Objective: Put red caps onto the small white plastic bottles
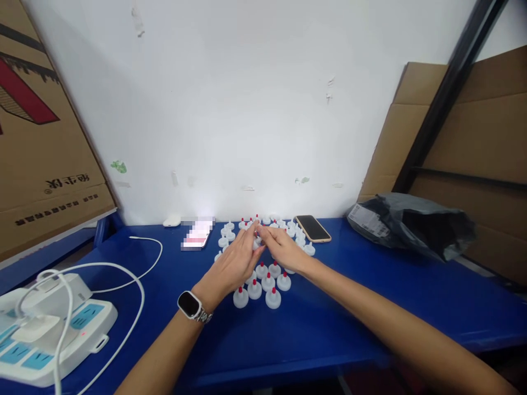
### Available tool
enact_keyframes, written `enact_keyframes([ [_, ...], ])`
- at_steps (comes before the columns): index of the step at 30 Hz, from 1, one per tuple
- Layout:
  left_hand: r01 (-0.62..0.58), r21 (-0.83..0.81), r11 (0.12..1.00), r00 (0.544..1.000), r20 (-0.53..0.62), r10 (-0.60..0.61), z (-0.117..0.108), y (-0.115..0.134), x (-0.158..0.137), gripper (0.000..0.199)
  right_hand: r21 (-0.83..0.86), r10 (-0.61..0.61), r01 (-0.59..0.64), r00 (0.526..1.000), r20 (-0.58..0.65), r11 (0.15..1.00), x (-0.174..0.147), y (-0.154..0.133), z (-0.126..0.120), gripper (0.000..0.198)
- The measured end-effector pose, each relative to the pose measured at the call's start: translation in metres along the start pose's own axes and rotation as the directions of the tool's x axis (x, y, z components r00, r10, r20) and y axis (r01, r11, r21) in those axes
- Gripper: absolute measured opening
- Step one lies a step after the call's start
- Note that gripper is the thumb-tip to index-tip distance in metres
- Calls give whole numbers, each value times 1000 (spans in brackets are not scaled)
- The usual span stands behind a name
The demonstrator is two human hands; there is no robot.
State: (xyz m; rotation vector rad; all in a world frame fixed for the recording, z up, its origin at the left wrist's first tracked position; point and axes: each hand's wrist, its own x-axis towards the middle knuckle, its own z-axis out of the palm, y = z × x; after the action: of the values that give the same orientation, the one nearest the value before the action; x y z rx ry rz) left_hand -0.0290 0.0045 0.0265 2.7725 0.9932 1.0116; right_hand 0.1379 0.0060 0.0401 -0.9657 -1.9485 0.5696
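Above the middle of the blue table, my left hand closes its fingers round a white nozzle cap, which is mostly covered. My right hand meets it there, its fingers pinched together at the top of that cap; whatever lies between those fingertips is hidden. In front of the hands stand several white nozzle caps with red tips, upright on their round bases. Behind and beside the hands are more white caps, some with red tips and others with bare spouts. A watch is on my left wrist.
A phone lies at the back right, near a grey plastic bag. Another phone and a white case rest at the back left. A power strip with looping white cables occupies the left. Cardboard boxes flank the table.
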Motion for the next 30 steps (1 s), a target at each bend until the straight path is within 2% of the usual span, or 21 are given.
enact_keyframes([
  [2, 48, 2, 999, 998, -50, -48, -1, -5, 0, 63, -92, -10, 10, 1000, 3, 996, 9, -1, -11, 45],
  [4, 113, 44, 993, 989, -96, -108, -3, -13, 0, 69, -199, -17, 1, 997, -78, 980, 26, 5, -23, 44],
  [6, 170, 117, 979, 983, -94, -159, -5, -22, 0, 58, -299, -9, -40, 987, -162, 954, 50, 19, -32, 39],
  [7, 189, 152, 970, 981, -67, -181, -7, -26, -1, 47, -350, 13, -69, 987, -162, 934, 64, 28, -35, 34],
  [9, 212, 201, 956, 976, 4, -217, -9, -32, -3, 31, -456, 98, -149, 986, -132, 878, 90, 46, -35, 26],
  [12, 221, 202, 954, 966, 86, -242, -11, -36, -5, 27, -655, 226, -204, 973, -51, 728, 121, 70, -25, 25],
  [14, 228, 180, 957, 961, 117, -251, -11, -37, -6, 25, -701, 272, -208, 962, -20, 683, 135, 80, -14, 24],
  [19, 232, 141, 962, 953, 165, -254, -9, -39, -7, 22, -747, 371, -205, 927, 60, 632, 154, 99, 6, 21],
  [24, 256, 124, 959, 957, 105, -270, -14, -45, -7, 24, -783, 468, -232, 880, 83, 576, 165, 107, 9, 27],
  [27, 313, 141, 939, 945, 48, -322, -20, -52, -9, 24, -784, 455, -232, 888, 71, 576, 163, 99, 6, 32],
  [30, 368, 153, 917, 926, 30, -377, -25, -60, -13, 25, -779, 373, -201, 927, 46, 594, 151, 81, 7, 34],
])
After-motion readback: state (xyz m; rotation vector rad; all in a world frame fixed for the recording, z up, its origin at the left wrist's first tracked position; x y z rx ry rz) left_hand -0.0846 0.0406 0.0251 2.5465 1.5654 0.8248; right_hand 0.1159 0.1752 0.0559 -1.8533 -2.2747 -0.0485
